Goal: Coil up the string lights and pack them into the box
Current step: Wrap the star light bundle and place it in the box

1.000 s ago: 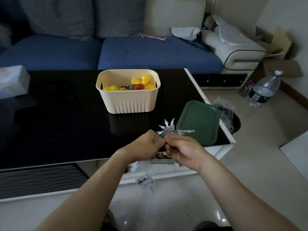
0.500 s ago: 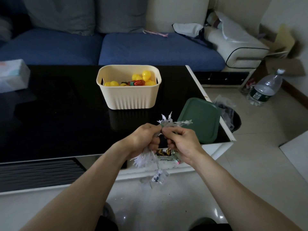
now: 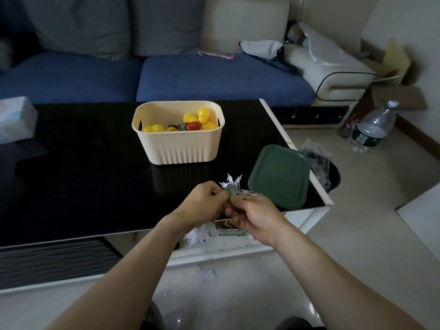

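Observation:
A string of white spiky lights [image 3: 232,184] is bunched between my hands above the front edge of the black table [image 3: 71,177]. My left hand [image 3: 202,202] grips the bundle, and more white spikes hang out below that hand. My right hand [image 3: 252,214] pinches the string right beside the left, fingers curled. A small green piece shows between the fingertips. The cream ribbed box [image 3: 178,148] stands on the table beyond my hands, holding yellow bulb lights and a red piece. Its green lid [image 3: 281,175] lies flat at the table's right front corner.
A blue sofa [image 3: 214,79] runs behind the table. A tissue pack [image 3: 14,120] sits at the table's left edge. On the floor to the right are a black bin with a plastic bag [image 3: 326,167] and a large water bottle [image 3: 373,129].
The dangling end of the string below my hands has been drawn up out of sight. Both hands stay close together on the bundle and have shifted slightly.

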### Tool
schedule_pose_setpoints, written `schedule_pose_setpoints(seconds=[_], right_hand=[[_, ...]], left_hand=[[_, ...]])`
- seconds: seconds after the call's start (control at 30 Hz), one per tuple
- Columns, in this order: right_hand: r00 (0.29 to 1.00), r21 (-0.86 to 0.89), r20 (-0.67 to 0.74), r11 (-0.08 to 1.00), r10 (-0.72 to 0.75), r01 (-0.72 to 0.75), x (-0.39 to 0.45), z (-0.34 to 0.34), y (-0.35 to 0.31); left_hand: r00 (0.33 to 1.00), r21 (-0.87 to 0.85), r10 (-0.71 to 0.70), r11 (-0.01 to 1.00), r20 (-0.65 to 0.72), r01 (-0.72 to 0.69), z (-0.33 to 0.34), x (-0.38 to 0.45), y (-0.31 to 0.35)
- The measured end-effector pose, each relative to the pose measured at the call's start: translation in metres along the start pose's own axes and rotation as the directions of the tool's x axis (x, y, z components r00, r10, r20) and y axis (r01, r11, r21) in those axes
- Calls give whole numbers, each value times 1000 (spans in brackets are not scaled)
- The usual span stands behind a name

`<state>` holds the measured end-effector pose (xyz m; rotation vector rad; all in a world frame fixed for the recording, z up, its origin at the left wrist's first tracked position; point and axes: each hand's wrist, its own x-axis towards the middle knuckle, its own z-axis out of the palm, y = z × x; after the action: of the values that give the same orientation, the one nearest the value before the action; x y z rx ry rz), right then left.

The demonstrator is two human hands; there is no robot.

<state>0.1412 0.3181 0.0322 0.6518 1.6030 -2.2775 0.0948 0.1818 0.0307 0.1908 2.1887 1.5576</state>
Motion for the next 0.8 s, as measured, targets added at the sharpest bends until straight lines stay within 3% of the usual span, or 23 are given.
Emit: schedule_pose_setpoints(seconds=[0.17, 0.33, 0.47, 0.8], right_hand=[[994, 73, -85, 995, 74, -68, 2, -1, -4], [988, 90, -112, 991, 106, -96, 1, -3, -5], [983, 125, -148, 988, 108, -90, 4, -2, -2], [989, -252, -128, 967, -74, 39, 2, -1, -7]], left_hand=[[999, -1, 27, 1000, -23, -27, 2, 3, -1], [986, 168, 163, 973, -14, -159, 1, 0, -2], [977, 277, 200, 937, 68, -211, 1, -2, -4], [979, 322, 191, 933, -69, -160, 2, -3, -4]])
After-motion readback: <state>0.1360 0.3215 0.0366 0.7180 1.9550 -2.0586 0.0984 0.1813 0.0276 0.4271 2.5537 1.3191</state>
